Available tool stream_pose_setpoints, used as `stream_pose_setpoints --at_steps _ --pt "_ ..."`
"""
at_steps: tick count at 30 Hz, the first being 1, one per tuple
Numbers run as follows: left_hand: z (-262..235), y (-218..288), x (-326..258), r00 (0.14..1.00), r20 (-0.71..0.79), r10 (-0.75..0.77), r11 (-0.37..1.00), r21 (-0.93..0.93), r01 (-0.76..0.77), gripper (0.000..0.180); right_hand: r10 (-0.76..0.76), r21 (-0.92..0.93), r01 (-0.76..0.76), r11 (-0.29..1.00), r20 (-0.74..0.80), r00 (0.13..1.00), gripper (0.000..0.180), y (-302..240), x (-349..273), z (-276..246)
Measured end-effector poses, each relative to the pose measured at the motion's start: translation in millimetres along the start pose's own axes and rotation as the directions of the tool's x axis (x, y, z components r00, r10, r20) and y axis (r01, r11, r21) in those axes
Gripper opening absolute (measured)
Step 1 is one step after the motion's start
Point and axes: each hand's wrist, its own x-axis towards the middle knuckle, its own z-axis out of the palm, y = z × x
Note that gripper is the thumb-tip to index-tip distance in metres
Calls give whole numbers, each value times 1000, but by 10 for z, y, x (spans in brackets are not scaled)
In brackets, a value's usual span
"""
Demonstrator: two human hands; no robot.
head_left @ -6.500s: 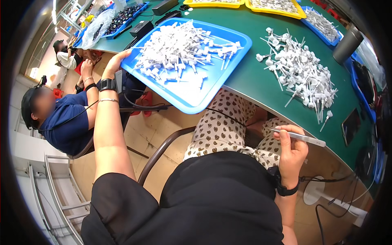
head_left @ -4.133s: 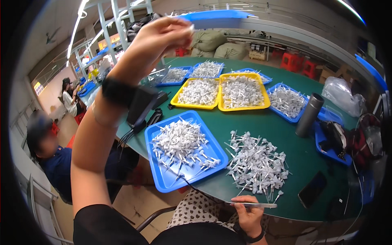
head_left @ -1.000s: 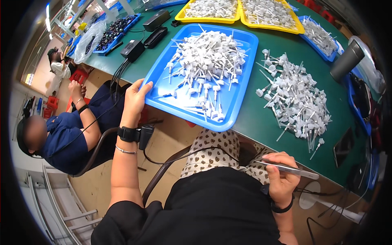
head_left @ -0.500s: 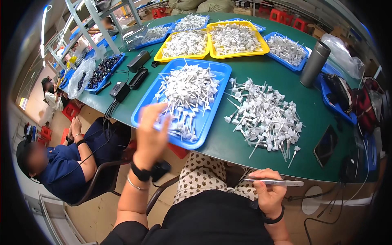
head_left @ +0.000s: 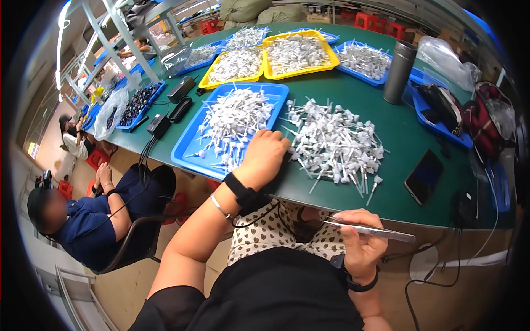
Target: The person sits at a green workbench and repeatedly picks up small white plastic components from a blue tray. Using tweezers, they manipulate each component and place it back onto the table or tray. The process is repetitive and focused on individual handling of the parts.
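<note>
Left hand (head_left: pixel 265 156) curled, resting on blue tray (head_left: pixel 190 144) edge beside white parts (head_left: pixel 334 144) (right hand (head_left: pixel 360 244) farther, gripping tweezers (head_left: pixel 371 231) pointing right).

A dark phone (head_left: pixel 424 176) lies flat near my edge of the table (head_left: pixel 408 132), toward its right end, its black screen unlit. A clear plastic bag (head_left: pixel 448 55) sits crumpled at the far right corner. Another clear bag (head_left: pixel 110 113), with dark pieces in it, slumps at the left edge. Pale sacks (head_left: pixel 265 12) are stacked beyond the far edge.
</note>
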Motion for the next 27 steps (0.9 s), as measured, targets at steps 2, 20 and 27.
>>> stream_pose_setpoints --at_steps 2,20,27 --pt "12 -67 -50 999 -46 16 997 -75 -19 6 -18 10 19 1000 -6 1000 17 -25 2 4" --pt "-710 730 -971 888 303 -346 -328 -926 189 20 154 145 -162 976 71 986 15 -179 -247 325" --pt "-373 950 -1172 849 471 -239 -433 -835 340 29 193 243 -155 958 -142 971 19 93 -196 411"
